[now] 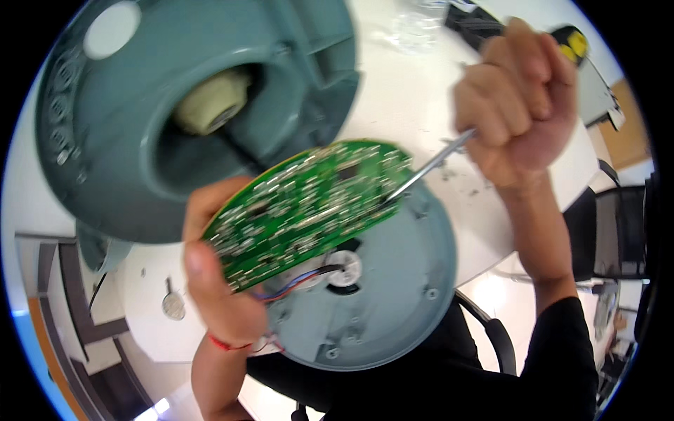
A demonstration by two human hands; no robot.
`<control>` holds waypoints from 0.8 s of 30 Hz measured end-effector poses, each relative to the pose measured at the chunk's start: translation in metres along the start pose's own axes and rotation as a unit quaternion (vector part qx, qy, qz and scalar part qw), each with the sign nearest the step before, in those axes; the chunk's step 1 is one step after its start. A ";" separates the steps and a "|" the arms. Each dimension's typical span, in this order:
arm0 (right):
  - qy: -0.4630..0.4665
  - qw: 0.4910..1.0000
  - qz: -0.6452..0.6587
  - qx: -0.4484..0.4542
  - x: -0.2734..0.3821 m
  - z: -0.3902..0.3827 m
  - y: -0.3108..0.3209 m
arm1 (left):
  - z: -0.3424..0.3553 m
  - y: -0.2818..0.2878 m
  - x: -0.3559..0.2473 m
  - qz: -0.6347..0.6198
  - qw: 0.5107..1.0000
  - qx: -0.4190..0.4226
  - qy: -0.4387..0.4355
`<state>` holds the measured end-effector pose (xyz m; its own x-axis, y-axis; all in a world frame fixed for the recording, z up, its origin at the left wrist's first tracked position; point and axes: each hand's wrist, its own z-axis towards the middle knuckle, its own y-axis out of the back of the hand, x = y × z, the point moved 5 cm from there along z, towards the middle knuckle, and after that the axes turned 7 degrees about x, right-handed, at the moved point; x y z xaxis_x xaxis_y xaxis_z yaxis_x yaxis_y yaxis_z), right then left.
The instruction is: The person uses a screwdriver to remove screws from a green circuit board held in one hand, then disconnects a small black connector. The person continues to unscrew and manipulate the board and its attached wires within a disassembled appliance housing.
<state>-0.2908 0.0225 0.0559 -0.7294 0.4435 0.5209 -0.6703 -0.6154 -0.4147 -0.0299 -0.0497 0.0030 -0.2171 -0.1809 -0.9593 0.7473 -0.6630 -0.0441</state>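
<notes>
While left fingers (201, 207) grip a circuit board (309, 203), wires (320, 271) cross a grey dish (393, 309).

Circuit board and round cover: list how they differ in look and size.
The circuit board is green and crowded with small parts; the round cover is mostly plain grey. The circuit board, in the left hand, looks narrower than the round cover, which it partly hides. Both have a curved edge.

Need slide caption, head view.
Left hand holds a green circuit board; right hand points a metal shaft at its face.
</notes>
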 end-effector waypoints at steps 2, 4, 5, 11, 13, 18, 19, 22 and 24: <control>0.022 0.998 -0.019 -0.059 0.016 -0.006 0.009 | 0.002 -0.009 -0.002 -0.050 0.998 0.040 0.029; 0.009 0.997 0.033 -0.070 0.000 -0.005 0.005 | 0.001 -0.009 -0.006 -0.057 0.996 0.066 0.034; 0.003 0.995 0.058 -0.076 -0.008 -0.006 0.002 | -0.001 -0.006 -0.009 -0.051 0.995 0.081 0.035; -0.006 0.994 0.071 -0.087 0.000 -0.003 -0.001 | 0.004 -0.009 -0.011 -0.043 0.992 0.113 -0.029; -0.018 0.993 0.060 -0.096 -0.005 -0.003 0.000 | 0.004 -0.013 -0.008 -0.075 0.990 0.109 -0.039; -0.012 0.977 -0.158 -0.140 -0.031 0.000 -0.013 | 0.001 -0.012 -0.013 -0.050 0.991 0.110 -0.063; -0.018 0.964 -0.236 -0.122 -0.025 -0.001 -0.008 | 0.001 -0.015 -0.013 -0.044 0.991 0.109 -0.067; -0.021 0.958 -0.255 -0.125 -0.008 -0.006 0.004 | 0.000 -0.018 -0.010 -0.035 0.985 0.150 -0.078; -0.003 0.971 -0.148 -0.190 -0.003 -0.006 0.008 | -0.001 -0.018 -0.011 0.005 0.974 0.192 -0.121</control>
<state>-0.2946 0.0199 0.0468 -0.4967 0.5592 0.6637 -0.8536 -0.1763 -0.4903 -0.0407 -0.0354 0.0139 -0.3873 -0.3244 -0.8630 0.4709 -0.8744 0.1173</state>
